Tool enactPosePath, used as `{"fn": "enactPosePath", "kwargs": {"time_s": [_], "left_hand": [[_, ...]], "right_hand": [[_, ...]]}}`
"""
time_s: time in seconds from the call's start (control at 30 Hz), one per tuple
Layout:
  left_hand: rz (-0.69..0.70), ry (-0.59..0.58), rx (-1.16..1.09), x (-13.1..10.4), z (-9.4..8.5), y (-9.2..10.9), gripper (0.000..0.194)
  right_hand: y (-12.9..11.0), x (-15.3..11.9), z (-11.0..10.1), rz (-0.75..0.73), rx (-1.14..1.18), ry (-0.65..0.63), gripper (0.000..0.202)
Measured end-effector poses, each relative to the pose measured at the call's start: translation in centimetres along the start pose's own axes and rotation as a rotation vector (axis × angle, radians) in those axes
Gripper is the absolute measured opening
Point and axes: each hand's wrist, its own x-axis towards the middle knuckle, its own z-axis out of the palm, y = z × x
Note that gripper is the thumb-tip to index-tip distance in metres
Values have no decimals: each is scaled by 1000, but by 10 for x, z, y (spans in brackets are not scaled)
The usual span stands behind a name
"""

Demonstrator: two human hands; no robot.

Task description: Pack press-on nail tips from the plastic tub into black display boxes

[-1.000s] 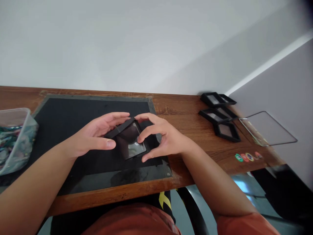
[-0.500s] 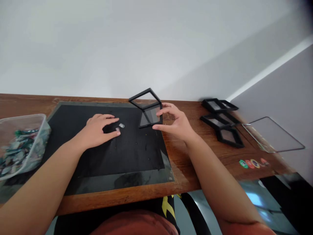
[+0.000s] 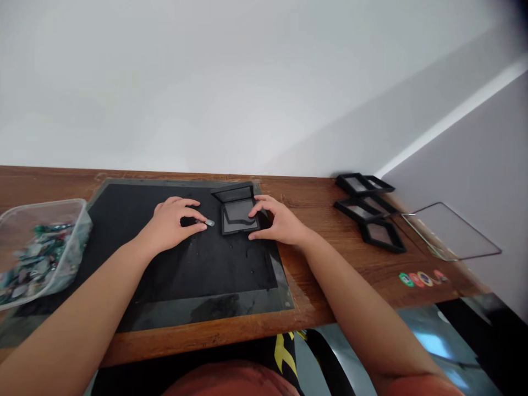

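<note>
My left hand (image 3: 170, 223) pinches a small pale stone chip (image 3: 210, 223) between thumb and forefinger, just above the black mat. Close to its right lies a hinged black display frame (image 3: 237, 212) with clear film windows, its lid (image 3: 234, 192) raised at the back. My right hand (image 3: 277, 221) grips the frame's right side, thumb at the near corner and fingers over the film and far edge. A second chip, if it is there, is hidden by my left fingers.
A clear plastic tub (image 3: 84, 220) of green and grey stone chips stands at the left. Several black frames (image 3: 381, 234) lie on the wooden table at the right, near a thin wire rectangle (image 3: 470, 220) and round stickers (image 3: 424, 279). A wall rises behind.
My right hand has lowered the frame onto the mat, moving it left and nearer, and its lid stands lower. My left hand has moved right and closed on a chip.
</note>
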Motion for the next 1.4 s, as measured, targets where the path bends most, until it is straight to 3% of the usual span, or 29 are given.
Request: {"fn": "enactPosePath", "kwargs": {"time_s": [0.17,0.33,0.43,0.63,0.73,0.97,1.17,1.4], "left_hand": [[45,46,-4,1,1,0,26],[62,16,-16,2,6,7,34],[71,18,-14,3,7,11,29],[109,108,-110,3,4,19,32],[37,132,-228,-2,1,24,37],[-178,34,-544,-10,-4,29,44],[-288,-12,-462,-9,-7,36,49],[-299,-41,-195,-9,-1,41,45]], "right_hand": [[-8,-2,4,-8,-32,-87,48],[-9,-2,5,-6,-67,-101,52],[-7,-2,5,2,-83,-104,54],[-11,-6,0,-30,-112,-183,66],[-18,-9,-1,-45,-147,-230,71],[-42,-11,5,-101,-105,-198,58],[-52,-15,12,-16,-52,-208,44],[-54,-14,14,3,-101,-211,39]]}}
